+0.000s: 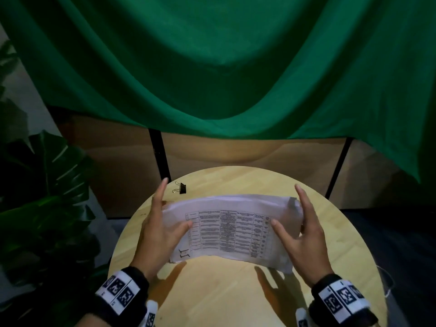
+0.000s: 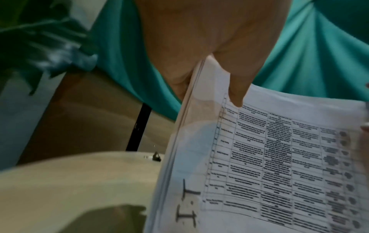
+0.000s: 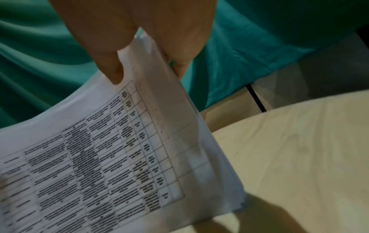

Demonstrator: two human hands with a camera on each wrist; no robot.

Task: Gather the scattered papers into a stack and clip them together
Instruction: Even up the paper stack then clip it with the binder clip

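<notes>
A stack of white papers (image 1: 231, 230), its top sheet printed with a table, stands on edge and bows slightly over the round wooden table (image 1: 236, 291). My left hand (image 1: 165, 208) holds its left end, thumb on the printed face and fingers behind, as the left wrist view shows on the stack (image 2: 279, 157). My right hand (image 1: 304, 223) holds the right end of the stack (image 3: 99, 157) the same way. A black binder clip (image 1: 180, 188) lies on the table beyond my left fingers, untouched, and appears small in the left wrist view (image 2: 156, 156).
A green cloth backdrop (image 1: 212, 67) hangs behind the table on black frame legs (image 1: 160, 154). A large-leaved plant (image 1: 47, 185) stands at the left. The tabletop (image 3: 299, 149) near me carries only the hands' shadows.
</notes>
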